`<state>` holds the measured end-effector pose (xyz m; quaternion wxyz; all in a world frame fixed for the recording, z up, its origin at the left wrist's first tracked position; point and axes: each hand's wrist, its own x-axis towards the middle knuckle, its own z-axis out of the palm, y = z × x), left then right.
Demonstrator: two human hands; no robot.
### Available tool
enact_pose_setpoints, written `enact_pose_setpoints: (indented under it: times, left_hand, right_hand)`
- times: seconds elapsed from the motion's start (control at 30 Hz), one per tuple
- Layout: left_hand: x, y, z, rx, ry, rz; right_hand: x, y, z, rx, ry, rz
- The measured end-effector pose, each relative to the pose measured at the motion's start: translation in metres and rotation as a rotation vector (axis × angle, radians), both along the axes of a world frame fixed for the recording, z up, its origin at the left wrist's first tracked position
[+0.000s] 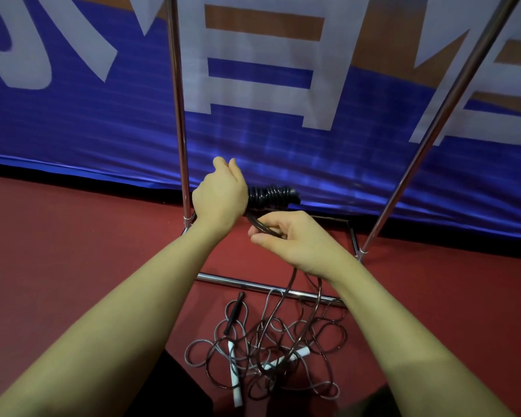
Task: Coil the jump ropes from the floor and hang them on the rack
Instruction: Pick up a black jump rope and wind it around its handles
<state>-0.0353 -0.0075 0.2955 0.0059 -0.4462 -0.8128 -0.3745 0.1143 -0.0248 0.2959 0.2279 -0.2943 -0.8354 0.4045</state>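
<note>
Up in front of the blue banner point(103, 121), the left hand point(220, 194) is clenched around one end of a tight black coil of rope point(271, 194), which sticks out sideways from the fist toward the right. Just below it, the right hand point(295, 239) pinches the dark cord point(260, 226) between thumb and curled fingers, and that cord runs up into the coil and trails down past the wrist to the floor point(73, 251). Down there, near the bottom edge of the view, the remaining jump ropes point(271, 350) lie in a loose tangle of dark and grey loops, with a black handle point(234, 314) at the left of the heap and two white handles point(234, 374) among the loops. The rack point(178, 109) stands on the red floor against the banner, its two chrome uprights rising either side of the hands and its low base bar point(253, 285) crossing just beyond the tangle.
</note>
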Motion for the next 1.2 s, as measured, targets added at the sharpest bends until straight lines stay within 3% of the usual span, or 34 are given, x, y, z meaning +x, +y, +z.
enact_pose_setpoints:
  times: [0.07, 0.2, 0.43, 0.73, 1.0, 1.13, 1.2]
  left_hand:
    - [-0.001, 0.0, -0.003, -0.039, 0.125, -0.039]
    - [0.0, -0.001, -0.006, -0.064, 0.186, -0.231]
    - [0.009, -0.016, 0.004, 0.058, 0.262, -0.569]
    - [0.009, -0.025, 0.013, 0.246, 0.132, -0.6]
    - [0.008, -0.027, 0.011, 0.334, 0.2, -0.569]
    - [0.009, -0.023, 0.01, 0.332, 0.254, -0.562]
    - [0.007, -0.021, 0.01, 0.331, 0.197, -0.572]
  right_hand:
    - [0.004, 0.004, -0.001, 0.14, -0.017, -0.064]
    - [0.014, 0.013, 0.001, 0.372, -0.041, -0.205]
    - [0.021, 0.021, 0.003, 0.182, 0.092, -0.361]
    - [0.022, 0.02, 0.003, 0.032, 0.127, -0.348]
    - [0.018, 0.015, 0.001, -0.016, 0.077, -0.201]
    - [0.015, 0.018, -0.009, 0.115, 0.087, -0.317]
    - [0.012, 0.018, -0.013, 0.173, 0.107, -0.377]
